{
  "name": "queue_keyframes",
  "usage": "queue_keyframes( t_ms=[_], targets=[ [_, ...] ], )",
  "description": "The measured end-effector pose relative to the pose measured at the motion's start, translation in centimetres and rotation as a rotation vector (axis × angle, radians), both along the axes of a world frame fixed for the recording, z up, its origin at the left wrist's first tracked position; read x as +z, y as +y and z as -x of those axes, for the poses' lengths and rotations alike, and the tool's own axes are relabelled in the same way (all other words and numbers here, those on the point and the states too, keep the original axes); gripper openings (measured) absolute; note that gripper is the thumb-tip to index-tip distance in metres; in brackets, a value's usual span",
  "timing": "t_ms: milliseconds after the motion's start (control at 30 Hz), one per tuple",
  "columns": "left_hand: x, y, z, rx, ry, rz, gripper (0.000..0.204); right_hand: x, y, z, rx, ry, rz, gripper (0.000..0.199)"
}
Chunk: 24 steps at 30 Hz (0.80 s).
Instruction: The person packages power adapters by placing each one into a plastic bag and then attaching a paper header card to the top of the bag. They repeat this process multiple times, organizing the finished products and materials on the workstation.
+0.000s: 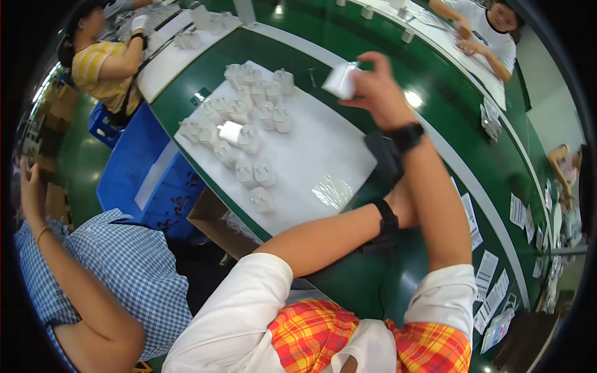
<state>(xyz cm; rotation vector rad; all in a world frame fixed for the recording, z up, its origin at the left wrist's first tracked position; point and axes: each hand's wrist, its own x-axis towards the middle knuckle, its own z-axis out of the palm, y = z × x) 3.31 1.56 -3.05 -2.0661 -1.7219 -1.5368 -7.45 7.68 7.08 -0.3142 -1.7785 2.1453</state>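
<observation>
My right hand is raised over the far right corner of a white board. Its thumb and fingers pinch a white plug charger, tilted and held clear of the board. Behind my right forearm lies my left hand, crossed under it, with its fingers hidden. Several white plug chargers, most seemingly in clear film, stand in loose rows on the board's left half. One brighter charger lies among them. Near the board's front right corner rests a clear plastic piece.
A green conveyor belt with printed paper slips curves along the right. Left of the table stand a blue bin and a cardboard box. A co-worker in a checked shirt sits close on my left; others work farther off.
</observation>
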Motion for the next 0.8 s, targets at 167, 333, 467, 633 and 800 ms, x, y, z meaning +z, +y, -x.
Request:
queue_keyframes(
  t_ms=[167,333,467,633,800],
  targets=[
    [1.5,-1.4,1.9,-0.12,0.176,0.316,0.033,3.1,3.5,-15.4,-0.243,0.0,-0.022,0.052],
    [1.0,-1.2,1.2,-0.114,0.282,0.34,0.038,-1.1,1.3,-25.2,-0.422,-0.341,-0.559,0.058],
    [1.3,-1.8,1.5,0.025,0.084,0.375,0.04,-2.9,-1.9,-27.8,-0.354,-0.44,-1.102,0.06],
    [2.9,-2.5,0.7,0.006,0.016,0.534,0.046,-3.8,-3.4,-27.8,-0.43,-0.407,-1.362,0.052],
    [2.8,-3.3,0.0,0.061,0.243,0.446,0.052,-4.5,-2.0,-26.5,-0.503,-0.559,-1.029,0.04]
  ],
)
